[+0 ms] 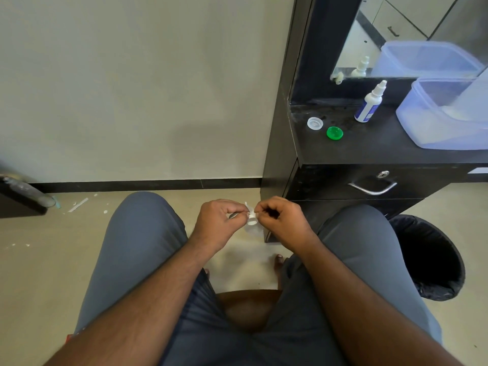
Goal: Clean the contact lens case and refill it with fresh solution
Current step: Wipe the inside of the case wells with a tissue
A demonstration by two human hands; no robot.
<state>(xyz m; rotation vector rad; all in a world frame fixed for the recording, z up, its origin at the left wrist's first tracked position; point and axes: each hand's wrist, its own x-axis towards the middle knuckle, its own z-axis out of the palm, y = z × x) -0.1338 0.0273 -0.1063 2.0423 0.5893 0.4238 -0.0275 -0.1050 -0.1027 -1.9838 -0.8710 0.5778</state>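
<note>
Between my knees, above the floor, my left hand and my right hand meet around a small clear contact lens case. My left hand pinches one side of the case; a thin stick, maybe a cotton swab, shows at its fingertips. My right hand pinches the case's other side with curled fingers. Most of the case is hidden by my fingers. On the black counter lie a clear cap and a green cap, both off the case. A white solution bottle with a blue label stands upright behind them.
A translucent plastic tub sits on the black counter at the right, under a mirror. Below are a drawer with a metal handle and a black lined bin by my right leg. White scraps lie on the floor at left.
</note>
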